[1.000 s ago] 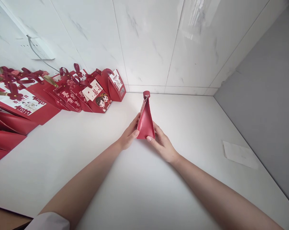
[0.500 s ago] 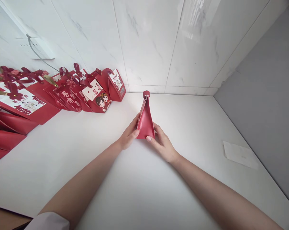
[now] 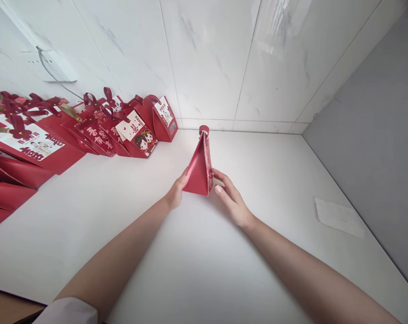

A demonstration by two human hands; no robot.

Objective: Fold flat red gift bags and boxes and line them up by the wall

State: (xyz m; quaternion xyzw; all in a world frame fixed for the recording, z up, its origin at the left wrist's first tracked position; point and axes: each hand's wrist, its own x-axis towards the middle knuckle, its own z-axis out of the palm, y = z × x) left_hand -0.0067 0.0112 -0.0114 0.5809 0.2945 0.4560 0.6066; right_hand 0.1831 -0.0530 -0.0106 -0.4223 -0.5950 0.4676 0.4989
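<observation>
A red triangular gift box stands upright on the white tabletop, its plain side turned partly to me and its patterned face angled right. A ribbon loop tops it. My left hand grips the lower left edge, with its fingers partly hidden behind the box. Beside the right face, my right hand has thumb and fingers apart. Its index fingertip touches or nearly touches that face, while the thumb is off the box.
Several red gift boxes with ribbon handles stand crowded along the wall at the left. A grey cable runs from a wall socket. At the right lies a flat whitish rectangle. Marble-look tiles back the table.
The box has turned, so its patterned face now shows on the right and its base sits slightly further left. My right thumb has come off its lower edge.
</observation>
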